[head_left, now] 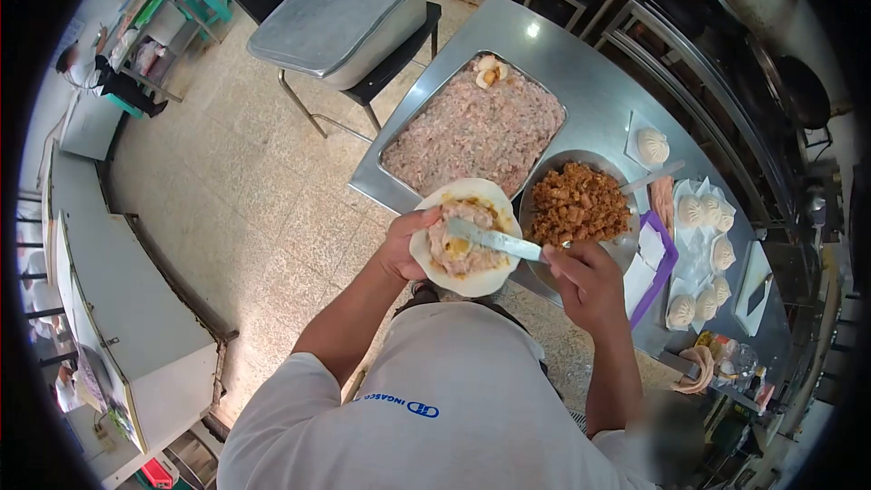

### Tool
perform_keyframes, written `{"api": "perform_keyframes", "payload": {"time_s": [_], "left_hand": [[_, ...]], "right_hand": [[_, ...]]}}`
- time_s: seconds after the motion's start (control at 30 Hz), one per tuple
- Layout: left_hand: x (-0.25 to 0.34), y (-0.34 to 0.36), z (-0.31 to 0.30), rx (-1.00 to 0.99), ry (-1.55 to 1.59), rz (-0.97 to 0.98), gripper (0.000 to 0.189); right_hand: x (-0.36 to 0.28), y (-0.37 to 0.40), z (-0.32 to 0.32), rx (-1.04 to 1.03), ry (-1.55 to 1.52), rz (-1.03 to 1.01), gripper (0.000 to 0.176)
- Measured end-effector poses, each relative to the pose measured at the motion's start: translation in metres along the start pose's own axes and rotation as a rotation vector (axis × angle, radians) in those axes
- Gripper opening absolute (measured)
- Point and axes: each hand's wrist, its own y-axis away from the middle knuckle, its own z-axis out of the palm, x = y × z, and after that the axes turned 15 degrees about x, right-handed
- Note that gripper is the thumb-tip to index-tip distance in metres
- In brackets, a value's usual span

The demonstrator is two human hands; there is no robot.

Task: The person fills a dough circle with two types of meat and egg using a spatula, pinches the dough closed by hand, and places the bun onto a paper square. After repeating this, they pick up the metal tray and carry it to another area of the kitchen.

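Observation:
My left hand (405,243) holds a round white dough wrapper (477,286) from its left side, fingers mostly hidden beneath it. Pinkish minced filling (454,259) with a yellowish piece and brown sauce lies in the wrapper's middle. My right hand (588,285) grips the handle of a flat metal spatula (499,240), whose blade tip rests on the filling. Just beyond the wrapper is a metal tray of pink minced meat (472,127), with several pale pieces (491,72) at its far end. Right of it stands a steel bowl (599,160) of brown chopped filling (579,202).
Several pleated buns (691,211) sit on white papers at the right of the steel table (594,86). A purple-edged tray (655,286) lies beside the bowl. A lidded tub (349,14) rests on a chair at the far left. Another person (100,73) sits in the background.

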Motion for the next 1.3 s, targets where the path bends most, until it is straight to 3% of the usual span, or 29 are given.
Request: {"api": "perform_keyframes", "payload": {"time_s": [0.07,0.17,0.27,0.33,0.4,0.5,0.57,0.63,0.67,0.7,0.73,0.77,0.83,0.87,1.0,1.2,1.27,1.3], "left_hand": [[-0.001,-0.004,-0.012,0.108,-0.122,0.014,0.079],[-0.001,0.013,-0.011,0.019,0.046,0.081,0.079],[0.002,0.022,-0.024,0.028,-0.012,0.135,0.08],[-0.002,0.021,-0.028,0.017,-0.016,0.118,0.08],[-0.009,0.019,-0.018,-0.002,-0.02,0.101,0.08],[-0.019,0.018,0.03,-0.106,0.054,0.178,0.078],[-0.029,0.024,0.04,-0.115,0.184,0.166,0.075],[-0.026,0.024,0.034,-0.082,0.138,0.149,0.073],[-0.023,0.023,0.026,0.128,-0.11,0.146,0.074],[-0.022,0.022,0.022,0.342,-0.359,0.138,0.075],[-0.025,0.021,0.018,0.323,-0.395,0.103,0.079],[-0.031,0.022,0.014,0.337,-0.394,0.093,0.079],[-0.044,0.017,0.024,0.234,-0.864,0.236,0.077],[-0.052,0.016,0.032,0.294,-1.065,0.311,0.075],[-0.074,0.002,0.031,0.361,-1.064,0.238,0.075],[-0.097,-0.009,0.023,0.396,-1.106,0.325,0.075],[-0.099,-0.001,0.029,0.314,-0.706,0.266,0.075],[-0.096,0.007,0.037,0.321,-0.704,0.271,0.075]], "right_hand": [[0.002,-0.011,-0.012,-0.002,0.038,-0.037,0.033],[-0.001,-0.035,-0.039,0.029,0.096,-0.007,0.032],[0.01,-0.071,-0.042,0.043,0.267,0.046,0.028],[0.032,-0.097,-0.004,-0.235,0.611,-0.025,0.015],[0.063,-0.097,0.055,-0.358,0.625,-0.096,0.005],[0.052,-0.096,0.076,-0.36,0.576,-0.144,0.007],[0.029,-0.066,0.076,-0.167,-0.314,0.334,0.03],[0.012,-0.019,0.089,-0.145,-1.537,1.387,0.057],[0.002,-0.008,0.09,-0.146,-1.539,1.385,0.057],[-0.007,0.003,0.092,-0.17,-1.749,1.315,0.067],[-0.01,0.011,0.093,-0.195,-1.959,1.234,0.078],[-0.007,0.022,0.095,-0.19,-1.967,1.25,0.078],[0.0,0.036,0.095,-0.212,-1.894,1.408,0.076],[0.003,0.04,0.095,-0.212,-1.9,1.401,0.076],[0.001,0.05,0.082,-0.098,-1.72,1.458,0.071],[0.013,0.056,0.076,-0.1,-1.665,1.457,0.065],[0.015,0.053,0.064,-0.143,-1.658,1.461,0.063],[0.009,0.047,0.049,-0.118,-1.631,1.277,0.062]]}}
